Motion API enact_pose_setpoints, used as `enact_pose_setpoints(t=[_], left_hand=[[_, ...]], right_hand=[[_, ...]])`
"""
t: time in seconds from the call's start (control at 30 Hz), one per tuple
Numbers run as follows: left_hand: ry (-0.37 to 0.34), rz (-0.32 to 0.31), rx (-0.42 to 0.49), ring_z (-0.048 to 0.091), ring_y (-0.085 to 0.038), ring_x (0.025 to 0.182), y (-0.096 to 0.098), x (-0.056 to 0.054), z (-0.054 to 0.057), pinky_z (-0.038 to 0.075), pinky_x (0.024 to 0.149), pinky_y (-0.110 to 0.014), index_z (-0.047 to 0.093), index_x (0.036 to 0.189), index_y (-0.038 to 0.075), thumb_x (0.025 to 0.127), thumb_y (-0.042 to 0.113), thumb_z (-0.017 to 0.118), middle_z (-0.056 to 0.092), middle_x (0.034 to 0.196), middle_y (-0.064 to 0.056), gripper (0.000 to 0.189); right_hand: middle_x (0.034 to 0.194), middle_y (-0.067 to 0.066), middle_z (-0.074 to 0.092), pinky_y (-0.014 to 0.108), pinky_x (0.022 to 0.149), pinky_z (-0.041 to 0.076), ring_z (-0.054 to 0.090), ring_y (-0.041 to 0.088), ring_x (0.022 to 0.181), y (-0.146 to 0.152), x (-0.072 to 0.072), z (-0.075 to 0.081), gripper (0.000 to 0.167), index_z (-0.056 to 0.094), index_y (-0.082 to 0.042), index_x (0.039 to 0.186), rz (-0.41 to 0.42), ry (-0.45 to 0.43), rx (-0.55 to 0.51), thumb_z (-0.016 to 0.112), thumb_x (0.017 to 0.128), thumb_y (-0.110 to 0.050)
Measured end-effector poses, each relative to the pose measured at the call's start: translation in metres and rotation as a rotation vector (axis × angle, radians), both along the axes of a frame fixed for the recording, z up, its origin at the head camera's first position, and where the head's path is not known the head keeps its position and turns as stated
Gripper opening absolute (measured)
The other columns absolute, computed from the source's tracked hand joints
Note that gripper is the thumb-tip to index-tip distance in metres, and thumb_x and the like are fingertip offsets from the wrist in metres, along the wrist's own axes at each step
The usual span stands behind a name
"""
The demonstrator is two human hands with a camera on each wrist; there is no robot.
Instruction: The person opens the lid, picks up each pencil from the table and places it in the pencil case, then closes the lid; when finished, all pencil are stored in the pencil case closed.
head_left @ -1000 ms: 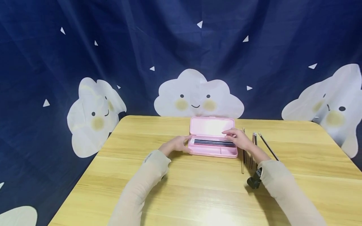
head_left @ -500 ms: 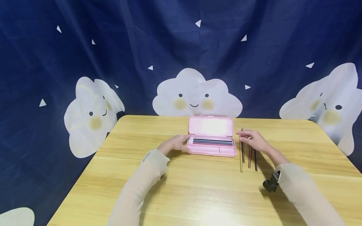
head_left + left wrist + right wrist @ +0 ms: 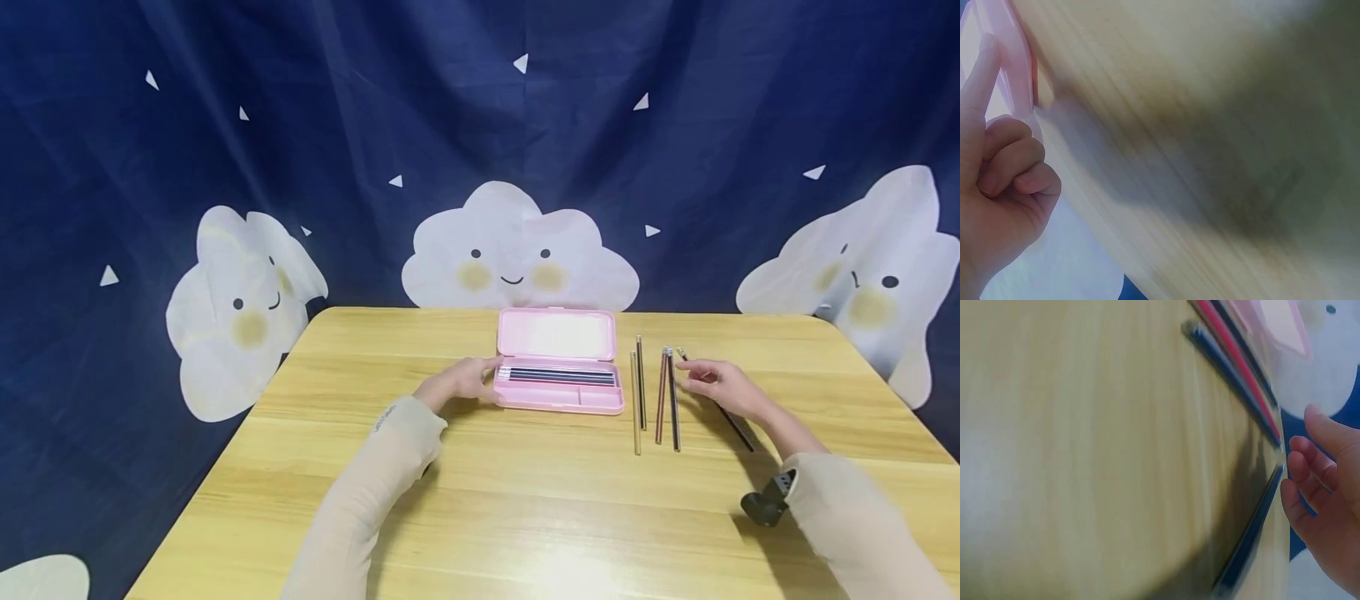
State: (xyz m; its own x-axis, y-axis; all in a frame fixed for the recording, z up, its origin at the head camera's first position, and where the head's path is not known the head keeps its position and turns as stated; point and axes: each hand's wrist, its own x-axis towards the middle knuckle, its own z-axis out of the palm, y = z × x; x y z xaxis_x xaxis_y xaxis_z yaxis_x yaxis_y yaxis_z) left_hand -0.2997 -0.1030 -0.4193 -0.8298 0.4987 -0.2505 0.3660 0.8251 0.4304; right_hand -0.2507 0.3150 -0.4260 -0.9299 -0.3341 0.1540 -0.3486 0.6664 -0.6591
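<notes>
A pink pencil case (image 3: 540, 405) lies with its lid raised at the back of the table; several dark pencils (image 3: 558, 377) with white ends rest in its long compartment. My left hand (image 3: 463, 381) holds the case's left end, thumb and fingers at its two corners. In the left wrist view a straight digit lies against the pink case (image 3: 1015, 53) while other fingers curl. My right hand (image 3: 723, 388), fingers loosely bent, hovers at the far end of a dark pencil (image 3: 739, 430) on the table. The right wrist view shows a gap between its fingers and that pencil (image 3: 1249, 534).
Between case and right hand lie a light wood pencil (image 3: 637, 408), a dark pencil (image 3: 641, 387), a reddish pencil (image 3: 661, 404) and another dark one (image 3: 674, 412). A blue curtain (image 3: 360, 100) with printed clouds hangs behind the wooden table (image 3: 525, 500).
My right hand has moved right, from over the case, past the loose pencils, to the rightmost dark pencil. My left hand stays at the case, whose pencils look the same.
</notes>
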Motion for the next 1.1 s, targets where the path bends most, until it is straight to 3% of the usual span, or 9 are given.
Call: enact_pose_setpoints(t=[0.27, 0.5, 0.9, 1.1], left_hand=[[-0.009, 0.009, 0.017, 0.038, -0.025, 0.127, -0.002, 0.001, -0.001, 0.029, 0.107, -0.037, 0.029, 0.143, 0.009, 0.074, 0.036, 0.075, 0.036, 0.142, -0.017, 0.088], [-0.009, 0.014, 0.017, 0.044, -0.021, 0.112, -0.002, 0.002, -0.003, 0.03, 0.106, -0.036, 0.029, 0.143, 0.009, 0.073, 0.035, 0.075, 0.037, 0.141, -0.017, 0.088], [-0.015, 0.01, 0.023, 0.041, -0.022, 0.122, 0.0, 0.0, -0.001, 0.028, 0.107, -0.036, 0.028, 0.143, 0.008, 0.074, 0.034, 0.075, 0.035, 0.142, -0.017, 0.088], [-0.008, 0.004, 0.023, 0.044, -0.019, 0.112, 0.001, 0.0, 0.0, 0.029, 0.107, -0.035, 0.029, 0.143, 0.007, 0.073, 0.036, 0.075, 0.036, 0.142, -0.016, 0.089]], right_hand=[[0.086, 0.013, 0.061, 0.019, 0.062, 0.046, 0.05, -0.005, 0.073, 0.022, 0.008, -0.008, 0.037, 0.052, 0.017, 0.115, -0.008, -0.012, 0.017, 0.059, 0.086, -0.005], [0.079, 0.006, 0.058, 0.02, 0.058, 0.043, 0.047, -0.004, 0.069, 0.028, 0.013, -0.012, 0.038, 0.052, 0.018, 0.112, -0.017, -0.035, 0.046, 0.063, 0.083, -0.005], [0.075, 0.006, 0.058, 0.028, 0.059, 0.043, 0.05, 0.009, 0.067, 0.029, 0.01, -0.017, 0.035, 0.054, 0.016, 0.105, -0.026, -0.021, 0.204, 0.066, 0.08, -0.005], [0.073, 0.008, 0.058, 0.032, 0.057, 0.043, 0.05, 0.014, 0.065, 0.032, 0.004, -0.023, 0.031, 0.056, 0.013, 0.102, 0.0, 0.013, 0.149, 0.065, 0.081, -0.008]])
